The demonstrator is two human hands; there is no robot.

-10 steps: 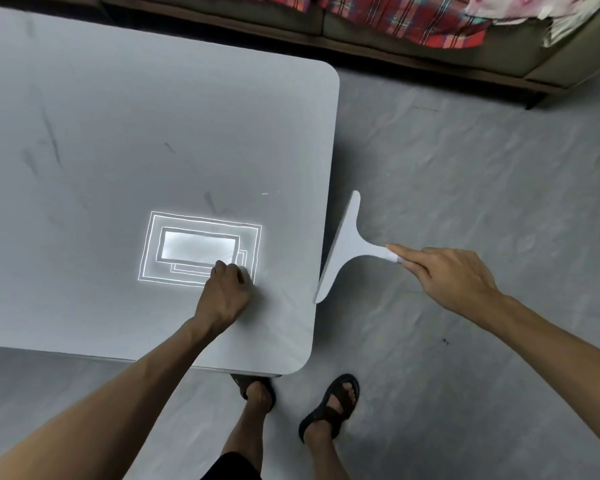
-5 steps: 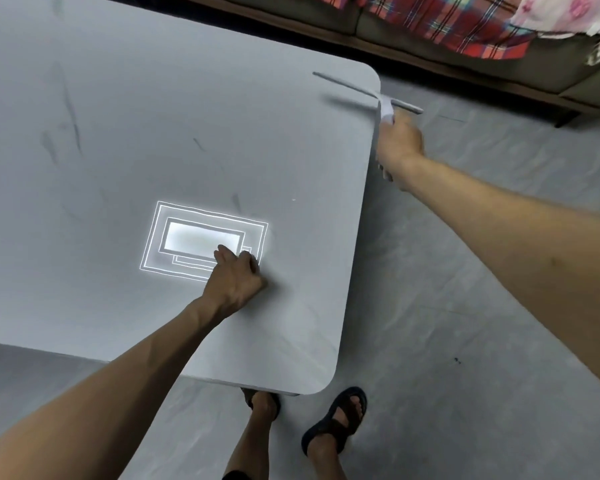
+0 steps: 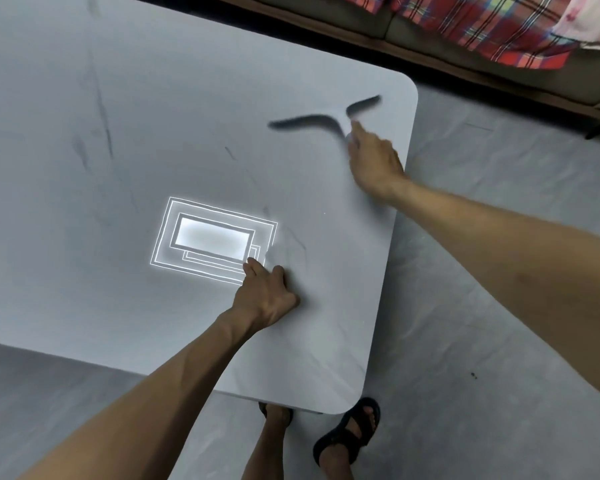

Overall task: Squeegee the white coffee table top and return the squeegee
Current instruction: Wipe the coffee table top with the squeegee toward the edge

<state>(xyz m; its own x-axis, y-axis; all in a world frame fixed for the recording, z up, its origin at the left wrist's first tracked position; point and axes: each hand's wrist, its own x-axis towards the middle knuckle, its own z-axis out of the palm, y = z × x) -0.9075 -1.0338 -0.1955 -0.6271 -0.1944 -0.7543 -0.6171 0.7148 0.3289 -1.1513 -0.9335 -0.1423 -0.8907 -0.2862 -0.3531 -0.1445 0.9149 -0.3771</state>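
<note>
Right hand [image 3: 374, 164] is wrapped round the handle of the white T-shaped plastic squeegee [image 3: 312, 120], fingers closed on it and one finger lying up along the stem. Motion blur smears the whole tool into a dark, bent streak, so the finer detail of the grasp can't be read. The blade sits just beyond the knuckles, on the side away from the person. It stretches left from the hand across the white rounded-corner coffee table top [image 3: 84, 271], its other end reaching toward the far right corner. Is the blade edge touching the surface? Cannot tell, the blur's too heavy. Hand and tool are over the far right part of the top, just inside the right edge.

Over to the left hand [image 3: 264, 296]: planted on the table nearer the person, fingers curled under, holding nothing, well apart from the squeegee. Just beside its fingertips a bright rectangular reflection of a ceiling light [image 3: 215, 237] glows on the surface. Faint dark streaks [image 3: 101, 109] mark the top further left. Around the table there's grey floor [image 3: 499, 254], with black sandals [image 3: 347, 434] on the person's feet at the near edge. Along the top of the view runs a dark sofa [image 3: 326, 8] draped in red plaid cloth [image 3: 482, 29].
</note>
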